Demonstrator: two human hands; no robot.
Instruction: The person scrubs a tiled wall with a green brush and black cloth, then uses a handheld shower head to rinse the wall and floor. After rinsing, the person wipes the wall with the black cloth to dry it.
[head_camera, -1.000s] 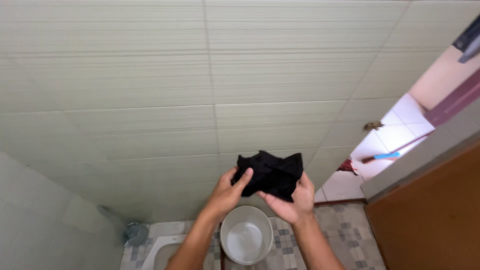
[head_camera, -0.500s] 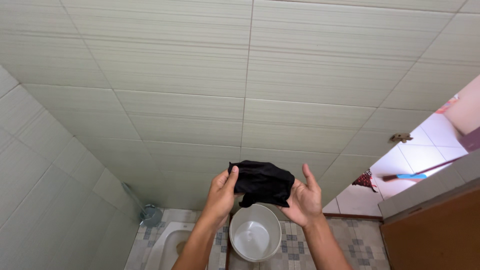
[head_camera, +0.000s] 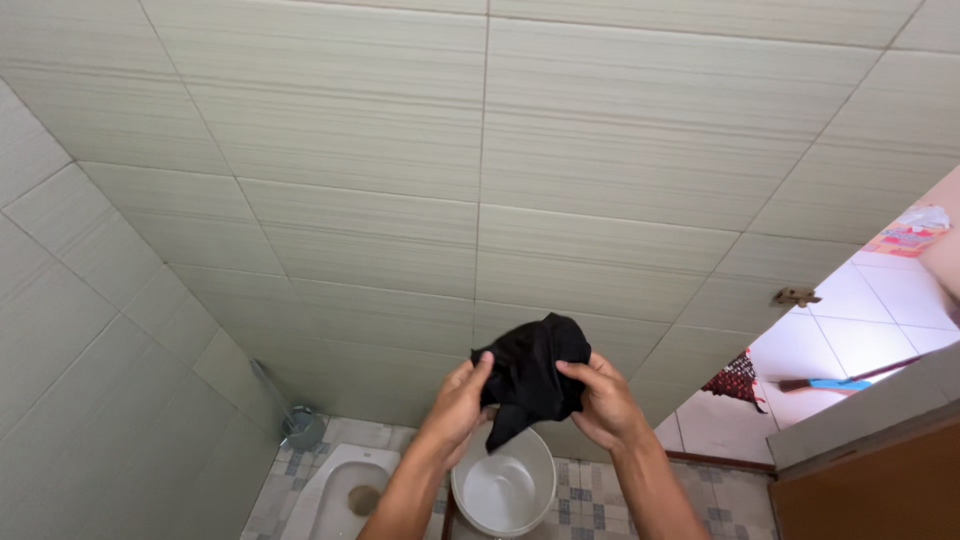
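Your left hand (head_camera: 458, 398) and right hand (head_camera: 598, 403) both grip a black cloth (head_camera: 532, 375), bunched up between them at chest height in front of the tiled wall (head_camera: 400, 200). Left fingers (head_camera: 478, 372) are closed on the cloth's left edge, thumb on top. Right fingers (head_camera: 577, 372) are curled over its right side, pinching the fabric. One pointed corner of the cloth hangs down between your hands, dangling above a white bucket (head_camera: 503, 490) but not touching it. The bucket stands on the floor (head_camera: 590, 500), directly below your hands, between your forearms; whether there is water in it you cannot tell. Floor is small checked tiles, grey and beige. Left of the bucket, just beside it, is a white squat toilet (head_camera: 335, 495) set into the floor. Further left in the corner a toilet brush (head_camera: 295, 425) leans against the wall in its round holder. Right side: brown door (head_camera: 880, 490) at the lower edge, open doorway past it, white floor tiles outside. A broom with a blue handle part (head_camera: 830, 383) lies out there, well apart from you, and a red patterned rag (head_camera: 738, 380) sits near the threshold. A small metal latch (head_camera: 796, 296) sticks out of the wall by the doorway.
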